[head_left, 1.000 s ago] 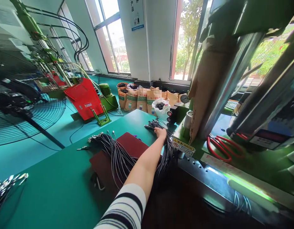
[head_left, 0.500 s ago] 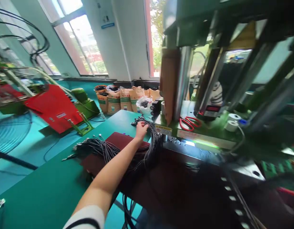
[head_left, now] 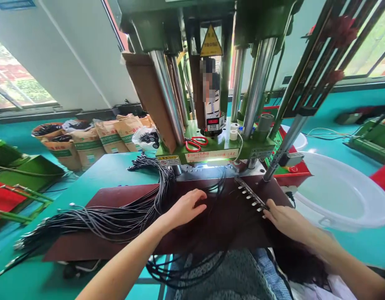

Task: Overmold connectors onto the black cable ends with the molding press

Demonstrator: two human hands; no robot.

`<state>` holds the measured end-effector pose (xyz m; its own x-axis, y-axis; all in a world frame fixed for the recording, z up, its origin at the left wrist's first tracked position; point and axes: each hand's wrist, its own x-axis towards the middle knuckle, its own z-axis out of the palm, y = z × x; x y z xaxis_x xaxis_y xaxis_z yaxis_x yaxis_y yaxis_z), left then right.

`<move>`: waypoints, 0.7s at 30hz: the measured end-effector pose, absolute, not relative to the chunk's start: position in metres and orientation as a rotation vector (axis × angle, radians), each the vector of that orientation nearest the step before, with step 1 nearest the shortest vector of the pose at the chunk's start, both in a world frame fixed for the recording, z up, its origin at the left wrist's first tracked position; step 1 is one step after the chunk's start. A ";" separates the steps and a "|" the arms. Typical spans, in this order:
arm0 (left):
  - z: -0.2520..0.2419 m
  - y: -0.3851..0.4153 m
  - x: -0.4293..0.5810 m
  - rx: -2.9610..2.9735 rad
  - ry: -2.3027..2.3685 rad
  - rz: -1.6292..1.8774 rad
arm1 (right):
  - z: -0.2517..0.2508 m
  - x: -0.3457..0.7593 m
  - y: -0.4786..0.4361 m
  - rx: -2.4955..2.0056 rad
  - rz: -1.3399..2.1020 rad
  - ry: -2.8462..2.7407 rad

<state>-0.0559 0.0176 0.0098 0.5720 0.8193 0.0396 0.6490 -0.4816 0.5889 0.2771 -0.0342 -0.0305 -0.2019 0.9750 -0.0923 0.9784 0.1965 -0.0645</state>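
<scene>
My left hand (head_left: 186, 207) is over the dark red board (head_left: 95, 246), thumb and fingers apart, with nothing visible in it. Just beyond its fingertips, a few thin black cables (head_left: 222, 183) run from the front of the press. My right hand (head_left: 281, 216) has its fingers closed on the near end of a narrow metal bar (head_left: 250, 191) with several shiny tabs along one side. The bar's far end lies close to the press bed. To the left of my left hand, a thick bundle of black cables (head_left: 117, 216) lies across the board.
A green press (head_left: 142, 157) with steel columns stands ahead, red-handled scissors (head_left: 195, 143) on its ledge. A large white tub (head_left: 332, 191) is at right. Filled paper sacks (head_left: 89, 143) stand at back left. More black cables (head_left: 182, 273) hang below the board's front edge.
The view has turned right toward the press. My left hand has left the cable ends at the far side and come back over the board. My right hand now shows, holding the bar.
</scene>
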 end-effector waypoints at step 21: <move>-0.050 0.138 0.065 1.050 1.094 0.803 | -0.062 0.297 -0.035 2.602 -0.645 2.687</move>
